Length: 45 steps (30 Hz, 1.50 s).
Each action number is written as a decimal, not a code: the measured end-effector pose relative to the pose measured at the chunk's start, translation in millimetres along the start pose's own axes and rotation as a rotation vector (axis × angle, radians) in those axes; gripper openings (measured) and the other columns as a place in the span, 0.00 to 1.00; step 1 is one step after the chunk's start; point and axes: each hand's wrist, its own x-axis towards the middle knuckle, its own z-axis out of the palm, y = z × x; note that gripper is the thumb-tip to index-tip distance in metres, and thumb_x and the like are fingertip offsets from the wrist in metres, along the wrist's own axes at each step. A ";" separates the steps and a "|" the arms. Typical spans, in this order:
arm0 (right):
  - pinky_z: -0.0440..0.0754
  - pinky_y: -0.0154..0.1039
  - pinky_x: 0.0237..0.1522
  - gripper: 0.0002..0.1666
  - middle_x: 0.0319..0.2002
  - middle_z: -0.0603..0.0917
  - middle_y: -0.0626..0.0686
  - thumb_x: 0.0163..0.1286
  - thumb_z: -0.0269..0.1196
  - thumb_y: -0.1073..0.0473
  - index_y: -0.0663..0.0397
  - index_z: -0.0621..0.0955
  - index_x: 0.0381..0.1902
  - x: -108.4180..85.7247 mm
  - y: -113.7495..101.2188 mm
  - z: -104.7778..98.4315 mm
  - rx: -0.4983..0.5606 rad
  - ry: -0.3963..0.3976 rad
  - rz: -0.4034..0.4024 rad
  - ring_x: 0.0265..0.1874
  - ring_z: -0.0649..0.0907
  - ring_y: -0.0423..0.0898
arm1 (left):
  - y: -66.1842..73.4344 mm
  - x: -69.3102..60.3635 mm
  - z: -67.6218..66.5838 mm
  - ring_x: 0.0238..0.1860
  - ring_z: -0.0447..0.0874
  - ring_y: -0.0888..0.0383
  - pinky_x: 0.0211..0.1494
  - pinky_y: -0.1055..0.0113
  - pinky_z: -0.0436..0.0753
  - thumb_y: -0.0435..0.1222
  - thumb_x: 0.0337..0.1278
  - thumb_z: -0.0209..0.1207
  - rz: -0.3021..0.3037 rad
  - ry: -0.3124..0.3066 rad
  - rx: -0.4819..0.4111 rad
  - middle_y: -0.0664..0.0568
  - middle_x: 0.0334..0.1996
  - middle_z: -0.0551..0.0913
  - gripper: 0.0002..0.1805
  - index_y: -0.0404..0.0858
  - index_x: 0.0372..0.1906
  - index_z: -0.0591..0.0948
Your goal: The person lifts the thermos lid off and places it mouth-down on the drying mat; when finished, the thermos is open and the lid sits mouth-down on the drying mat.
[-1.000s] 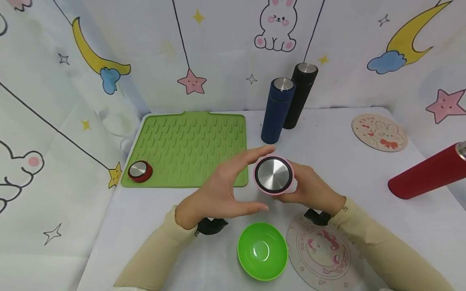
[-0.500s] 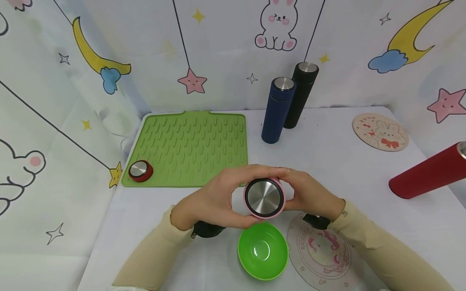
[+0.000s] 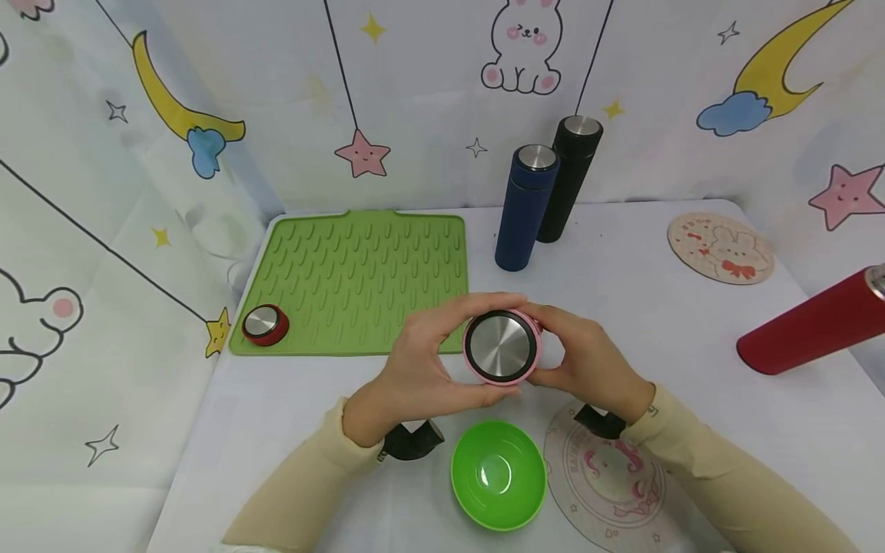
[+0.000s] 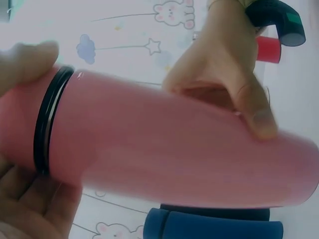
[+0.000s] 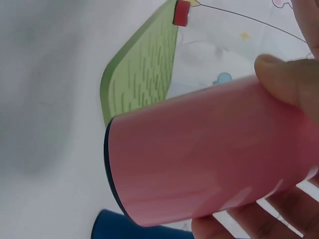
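A pink bottle with a steel-topped lid is seen from above in the head view, between both hands. My left hand curls round its lid end, thumb on the near side; in the left wrist view the fingers hold the pink bottle by the part beyond the black ring. Lower on the body my right hand grips it with thumb and fingers. The right wrist view shows the pink bottle tilted in that frame, its dark-edged base at the left.
Behind stand a blue bottle and a black bottle. A green mat carries a red lid at the left. Nearer are a green bowl and a round pink-patterned mat. Right are a red bottle and a rabbit coaster.
My left hand has closed round the bottle's top. The bottle has moved left since the earliest frame, dipping toward the bowl midway and then back up; the right hand stays on it.
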 end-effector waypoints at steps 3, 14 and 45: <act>0.88 0.43 0.55 0.55 0.61 0.85 0.54 0.42 0.87 0.61 0.56 0.75 0.70 0.6 -1.5 1.9 -0.034 0.041 0.021 0.55 0.87 0.49 | -0.9 -1.8 3.6 0.61 0.85 0.52 0.66 0.59 0.85 0.28 0.34 0.83 -0.034 0.068 0.016 0.37 0.60 0.84 0.45 0.28 0.65 0.77; 0.84 0.34 0.64 0.51 0.61 0.86 0.51 0.44 0.86 0.62 0.53 0.77 0.68 -0.3 2.0 -3.3 0.073 -0.022 0.031 0.61 0.85 0.46 | 2.1 2.9 -1.8 0.66 0.82 0.52 0.71 0.58 0.82 0.28 0.35 0.83 -0.050 -0.030 -0.035 0.37 0.64 0.82 0.46 0.27 0.67 0.75; 0.83 0.29 0.61 0.50 0.60 0.86 0.53 0.50 0.85 0.51 0.53 0.77 0.70 -3.5 0.2 -4.9 -0.018 0.065 0.009 0.57 0.87 0.48 | 5.7 6.3 4.9 0.59 0.87 0.53 0.66 0.60 0.85 0.31 0.34 0.84 -0.005 0.088 0.086 0.38 0.58 0.86 0.44 0.29 0.64 0.78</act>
